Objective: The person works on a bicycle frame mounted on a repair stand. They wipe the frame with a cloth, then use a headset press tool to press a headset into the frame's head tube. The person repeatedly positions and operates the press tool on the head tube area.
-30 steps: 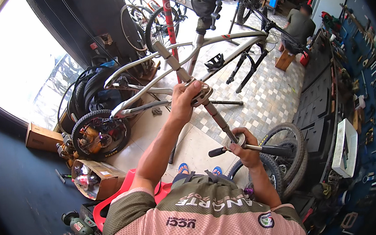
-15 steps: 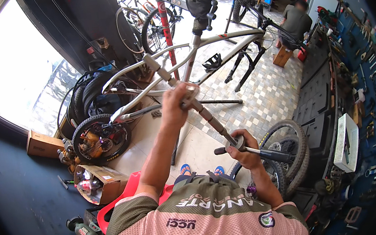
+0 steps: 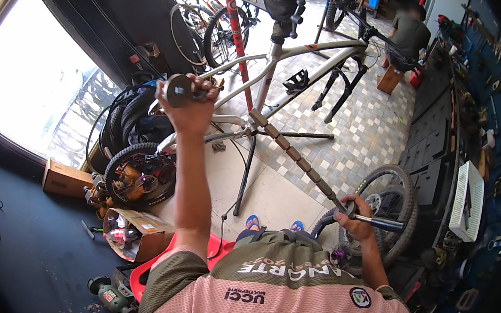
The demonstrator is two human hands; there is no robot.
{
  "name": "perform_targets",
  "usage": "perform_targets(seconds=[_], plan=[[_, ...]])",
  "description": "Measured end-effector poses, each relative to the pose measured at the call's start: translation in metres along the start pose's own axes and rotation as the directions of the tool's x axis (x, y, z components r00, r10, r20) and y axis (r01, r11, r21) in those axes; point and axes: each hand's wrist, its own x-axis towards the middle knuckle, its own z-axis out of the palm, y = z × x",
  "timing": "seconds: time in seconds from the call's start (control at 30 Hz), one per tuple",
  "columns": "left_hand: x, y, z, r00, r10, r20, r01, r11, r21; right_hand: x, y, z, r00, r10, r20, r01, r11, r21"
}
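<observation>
Two bare hands reach out past your pink and olive shirt, and a red chair shows at your left side. Your right hand, the lower one, is closed around the near end of a stepped metal rod, gripping it by its round collar. A handle with a black grip sticks out to the right of your fingers. The rod slants up and to the left, in front of you, its far end showing against the bike frame; you cannot tell from this view whether they touch. Your left hand is raised well apart from the rod, its fingers curled round a thick metal disc.

Below the rod, your feet wear blue sandals. To your left sit a green grinder and an open carton; to your right, two wheels and a white basket by the tool wall. Farther out, the pale bike frame hangs from a stand with a red post. Beyond it, a person sits on a wooden box, and more bikes stand near the bright doorway.
</observation>
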Motion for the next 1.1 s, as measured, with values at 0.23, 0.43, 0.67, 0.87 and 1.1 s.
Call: perform_targets(seconds=[0.23, 0.43, 0.67, 0.87, 1.1], plan=[[-0.013, -0.068, -0.003, 0.975, -0.003, -0.224, -0.036, 0.985, -0.170, 0.000, -0.005, 0.012, 1.000, 0.003, 0.002, -0.003, 1.000, 0.028], [-0.014, -0.090, -0.002, 0.953, 0.021, -0.301, -0.091, 0.971, -0.219, -0.004, -0.005, 0.016, 1.000, -0.009, -0.014, 0.010, 0.998, 0.069], [-0.022, -0.095, 0.003, 0.971, 0.038, -0.237, -0.076, 0.985, -0.157, -0.006, -0.007, 0.013, 1.000, 0.011, 0.004, -0.011, 1.000, 0.012], [-0.015, -0.089, 0.014, 0.988, 0.115, -0.101, -0.107, 0.991, 0.077, -0.002, -0.012, 0.025, 0.998, 0.054, 0.009, -0.055, 0.987, 0.150], [-0.010, -0.084, 0.039, 0.987, 0.124, 0.100, -0.144, 0.964, 0.223, 0.008, 0.000, 0.035, 0.998, -0.050, 0.023, 0.042, 0.968, 0.247]])
